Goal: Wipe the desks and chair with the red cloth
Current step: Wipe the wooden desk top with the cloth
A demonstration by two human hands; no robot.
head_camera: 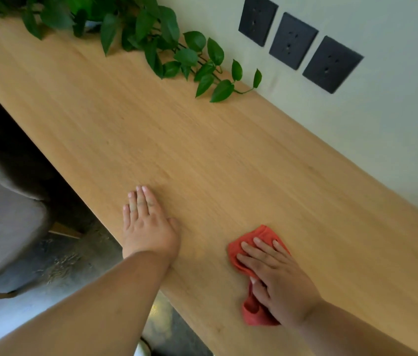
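Left hand [148, 224] rests flat and released on the wooden desk [202, 150], fingers straight, while right hand [277, 278] presses the red cloth [251, 312] with extended fingers onto the desk's near portion, chair [2, 214] standing beside.

We observe our left hand [147, 227] lying flat, fingers straight and together, forearm extended. Our right hand [277, 280] lies palm down, fingers spread and straight, pressing downward.
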